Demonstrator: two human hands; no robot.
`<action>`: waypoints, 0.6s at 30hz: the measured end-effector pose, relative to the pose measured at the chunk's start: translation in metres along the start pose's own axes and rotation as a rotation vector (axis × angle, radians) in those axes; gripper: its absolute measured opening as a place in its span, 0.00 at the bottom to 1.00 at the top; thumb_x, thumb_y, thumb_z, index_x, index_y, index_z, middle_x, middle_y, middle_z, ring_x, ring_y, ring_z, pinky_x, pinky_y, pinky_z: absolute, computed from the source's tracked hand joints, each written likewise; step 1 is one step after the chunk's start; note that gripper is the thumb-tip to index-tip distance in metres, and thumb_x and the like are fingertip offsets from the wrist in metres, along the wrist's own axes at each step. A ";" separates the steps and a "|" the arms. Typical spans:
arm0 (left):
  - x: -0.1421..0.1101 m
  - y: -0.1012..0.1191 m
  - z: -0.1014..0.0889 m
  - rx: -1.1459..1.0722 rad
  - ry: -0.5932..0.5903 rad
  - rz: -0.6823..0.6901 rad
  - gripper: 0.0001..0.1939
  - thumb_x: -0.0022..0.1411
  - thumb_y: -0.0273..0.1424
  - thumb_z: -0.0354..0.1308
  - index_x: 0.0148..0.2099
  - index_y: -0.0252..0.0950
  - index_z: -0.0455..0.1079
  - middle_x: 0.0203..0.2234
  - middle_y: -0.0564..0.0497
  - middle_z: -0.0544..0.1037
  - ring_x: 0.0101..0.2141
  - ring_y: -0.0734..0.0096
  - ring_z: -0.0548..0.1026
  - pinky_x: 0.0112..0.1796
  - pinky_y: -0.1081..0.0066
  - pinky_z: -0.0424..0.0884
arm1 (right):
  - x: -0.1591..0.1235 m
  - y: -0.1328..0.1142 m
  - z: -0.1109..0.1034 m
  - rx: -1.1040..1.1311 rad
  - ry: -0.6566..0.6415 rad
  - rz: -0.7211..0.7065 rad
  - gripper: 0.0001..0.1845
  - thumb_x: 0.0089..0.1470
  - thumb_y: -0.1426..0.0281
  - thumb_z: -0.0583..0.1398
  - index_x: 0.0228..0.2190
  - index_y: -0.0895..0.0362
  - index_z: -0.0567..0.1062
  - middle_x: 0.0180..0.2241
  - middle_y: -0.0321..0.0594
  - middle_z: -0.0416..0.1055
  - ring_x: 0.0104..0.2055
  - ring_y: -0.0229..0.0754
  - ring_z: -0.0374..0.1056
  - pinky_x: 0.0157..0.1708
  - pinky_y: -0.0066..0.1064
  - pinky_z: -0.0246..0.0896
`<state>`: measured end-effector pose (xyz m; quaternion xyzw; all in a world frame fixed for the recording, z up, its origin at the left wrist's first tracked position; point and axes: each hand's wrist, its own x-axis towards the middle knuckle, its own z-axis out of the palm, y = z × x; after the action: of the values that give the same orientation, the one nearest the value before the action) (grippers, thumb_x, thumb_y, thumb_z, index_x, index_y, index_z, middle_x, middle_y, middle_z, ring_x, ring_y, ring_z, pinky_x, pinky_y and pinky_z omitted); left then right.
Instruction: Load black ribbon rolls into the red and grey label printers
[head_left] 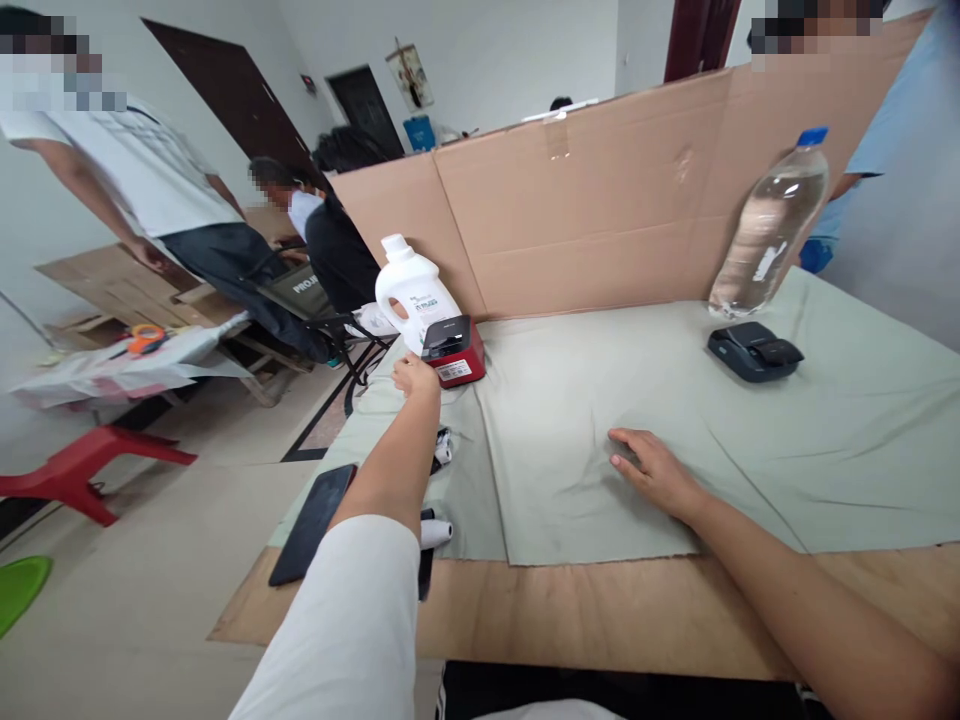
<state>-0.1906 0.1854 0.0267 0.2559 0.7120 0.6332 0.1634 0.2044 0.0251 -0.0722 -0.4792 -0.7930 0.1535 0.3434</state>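
Note:
My left hand reaches to the far left part of the table, its fingers curled. It is right beside a red box with a black device on top; what the fingers hold, if anything, is hidden. A white jug with a handle stands just behind the box. Over the pale green cloth, my right hand has its thumb and fingers apart and holds nothing. Farther right lies a small black device with a lid-like top.
A clear bottle with a blue cap leans by the cardboard screen. Left of my forearm lie a dark tablet-like slab and white rolls. People are beyond the table; a red stool stands on the floor.

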 end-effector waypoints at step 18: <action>-0.257 -0.062 -0.004 -0.174 -0.734 0.120 0.11 0.65 0.39 0.46 0.37 0.38 0.64 0.31 0.50 0.72 0.33 0.70 0.71 0.34 0.70 0.67 | -0.039 -0.016 -0.006 -0.140 -0.095 -0.175 0.17 0.56 0.66 0.59 0.48 0.55 0.73 0.54 0.49 0.70 0.58 0.49 0.63 0.57 0.48 0.61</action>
<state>0.0073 0.0307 -0.0573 0.4920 0.5336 0.5660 0.3911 0.2105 -0.0173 -0.0743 -0.4230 -0.8559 0.0899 0.2834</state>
